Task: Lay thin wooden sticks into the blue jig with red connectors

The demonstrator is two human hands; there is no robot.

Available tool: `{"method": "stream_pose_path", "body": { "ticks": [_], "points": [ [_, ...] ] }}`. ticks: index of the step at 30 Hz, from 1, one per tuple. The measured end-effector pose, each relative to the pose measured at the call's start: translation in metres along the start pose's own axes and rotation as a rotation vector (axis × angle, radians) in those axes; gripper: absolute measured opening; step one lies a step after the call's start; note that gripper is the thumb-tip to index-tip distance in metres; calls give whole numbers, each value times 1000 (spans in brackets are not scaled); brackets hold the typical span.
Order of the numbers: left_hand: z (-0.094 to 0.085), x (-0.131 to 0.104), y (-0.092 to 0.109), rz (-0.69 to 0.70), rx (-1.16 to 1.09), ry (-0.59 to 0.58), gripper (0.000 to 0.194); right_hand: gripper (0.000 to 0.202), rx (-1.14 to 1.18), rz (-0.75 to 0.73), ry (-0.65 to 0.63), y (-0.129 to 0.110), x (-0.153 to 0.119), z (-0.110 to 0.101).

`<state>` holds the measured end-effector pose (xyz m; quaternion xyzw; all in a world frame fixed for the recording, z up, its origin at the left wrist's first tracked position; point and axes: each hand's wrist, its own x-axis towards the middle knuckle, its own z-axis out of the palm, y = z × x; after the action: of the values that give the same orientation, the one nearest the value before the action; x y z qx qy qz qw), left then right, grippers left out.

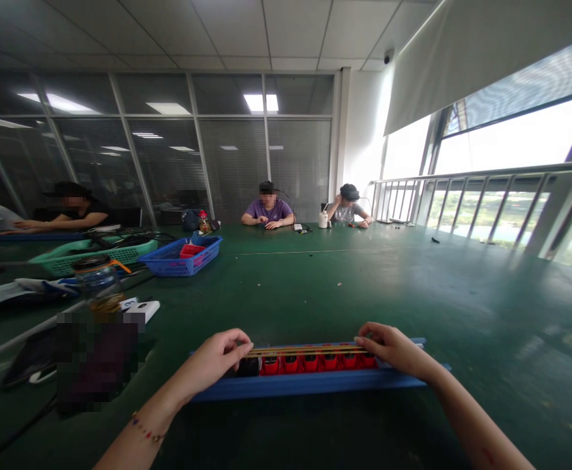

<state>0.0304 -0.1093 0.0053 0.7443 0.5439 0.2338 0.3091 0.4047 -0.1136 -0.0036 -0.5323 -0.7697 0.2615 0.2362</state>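
A long blue rail-like holder (315,385) lies crosswise on the table in front of me. Inside it sits a row of several red pieces with dark centres (310,363), with a black block (249,367) at the left end of the row. Thin yellowish strips (305,351) run lengthwise above the red pieces. My left hand (222,349) pinches the strips' left end between thumb and fingers. At the right end, my right hand (383,343) pinches them likewise. Whether the strips touch the red pieces, I cannot tell.
On the left stand a blue basket (182,256) with a red container (191,250), a green basket (60,260) and a glass jar (97,281). A white device (143,309) lies near the jar. Several people sit around the far side of the green table (286,294).
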Motion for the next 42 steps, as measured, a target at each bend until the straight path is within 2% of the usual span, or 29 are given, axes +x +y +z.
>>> {"method": "stream_pose_path", "body": {
  "ticks": [5, 11, 18, 22, 25, 28, 32, 38, 42],
  "points": [
    [-2, -2, 4, -3, 19, -8, 42, 41, -9, -38, 29, -2, -1, -5],
    [-2, -2, 5, 0, 2, 1, 43, 45, -99, -4, 49, 11, -1, -6],
    [-2, -2, 3, 12, -19, 18, 42, 42, -18, -31, 66, 12, 0, -8],
    [-2, -1, 3, 19, -33, 4, 41, 42, 112, -5, 188, 11, 1, -12],
    [-2, -1, 4, 14, -46, 6, 41, 43, 251, 18, 348, 15, 1, -18],
    [-2, -2, 4, 15, -59, 16, 42, 43, 352, 48, 481, 25, -1, -28],
    [-1, -1, 1, 9, -59, 25, 40, 43, 371, 100, 567, 41, -3, -38],
    [-6, -4, 5, 58, 37, 31, 36, 41, 239, 115, 500, 59, 12, -31],
    [-18, -11, 16, 101, 139, 4, 36, 38, 81, 55, 360, 57, 28, -23]
  ]
}}
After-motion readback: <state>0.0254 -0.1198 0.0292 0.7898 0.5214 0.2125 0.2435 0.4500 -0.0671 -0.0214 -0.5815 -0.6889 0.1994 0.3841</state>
